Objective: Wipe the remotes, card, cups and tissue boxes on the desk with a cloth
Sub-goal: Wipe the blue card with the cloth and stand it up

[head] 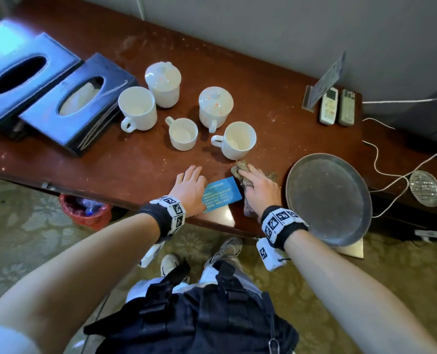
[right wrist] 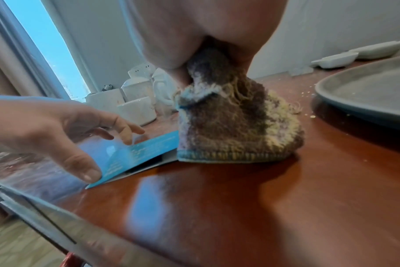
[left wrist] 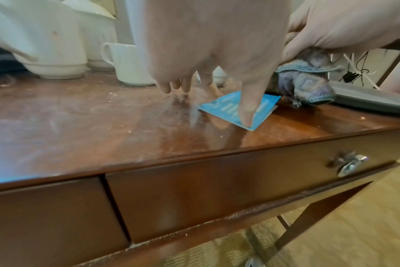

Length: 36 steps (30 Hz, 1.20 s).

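Observation:
A blue card [head: 222, 194] lies flat near the desk's front edge. My left hand [head: 194, 182] rests on its left end, with the thumb [left wrist: 249, 106] pressing the card [left wrist: 222, 106] down and the fingers straight. My right hand [head: 253, 180] grips a bunched brownish cloth [head: 239, 169] just right of the card; the cloth [right wrist: 235, 126] touches the card's [right wrist: 144, 150] right edge. Several white cups [head: 239, 140] stand behind, two of them lidded. Two dark tissue boxes [head: 77, 103] sit at the far left. Two remotes [head: 329, 106] lie at the back right.
A round grey tray [head: 328, 198] overhangs the front edge right of my right hand. An acrylic sign holder [head: 324, 83] stands by the remotes. White cables [head: 385, 159] and a glass dish [head: 425, 187] lie far right. A red bin [head: 84, 210] stands on the floor.

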Tool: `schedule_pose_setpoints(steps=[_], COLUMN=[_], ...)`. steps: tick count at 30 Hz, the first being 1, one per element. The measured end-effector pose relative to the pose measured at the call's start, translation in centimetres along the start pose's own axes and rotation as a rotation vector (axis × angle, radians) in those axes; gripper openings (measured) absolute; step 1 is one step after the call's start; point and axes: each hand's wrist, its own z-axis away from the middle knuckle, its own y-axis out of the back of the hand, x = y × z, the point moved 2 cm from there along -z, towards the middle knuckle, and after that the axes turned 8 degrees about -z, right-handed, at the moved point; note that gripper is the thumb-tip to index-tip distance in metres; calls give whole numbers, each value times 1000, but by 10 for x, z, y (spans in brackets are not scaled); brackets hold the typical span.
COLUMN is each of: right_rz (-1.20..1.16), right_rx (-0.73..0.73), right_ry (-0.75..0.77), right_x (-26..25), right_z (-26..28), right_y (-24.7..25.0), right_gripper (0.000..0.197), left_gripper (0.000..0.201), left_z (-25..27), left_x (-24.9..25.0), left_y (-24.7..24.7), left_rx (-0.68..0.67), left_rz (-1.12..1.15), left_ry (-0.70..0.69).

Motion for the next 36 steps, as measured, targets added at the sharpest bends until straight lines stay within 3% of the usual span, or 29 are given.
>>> schedule_pose_setpoints(steps=[3,8,12,19,28,36], right_rz=[-45,-50,-56,-92,-141,-210], right_rx=[43,34,19,6,-10,75], right_ry=[-3,-39,-76,-127,-116,-130], right_x=[6,19,24,26,29,27], right_z=[4,12,20,24,29,31], right_y=[8,10,5,-4,1,20], right_gripper=[50,48,50,49,48,43], left_gripper=[69,94,96,106,87,73], left_z=[-4,-8,-12,-14,-23,-14], left_x=[8,14,17,32,34,17], left_y=[4,1,2,-3,-4,26], left_rx=[24,22,18,46,-19,130], left_rz=[19,27,16,94,265,14], left_ry=[-1,13,3,103,189,-27])
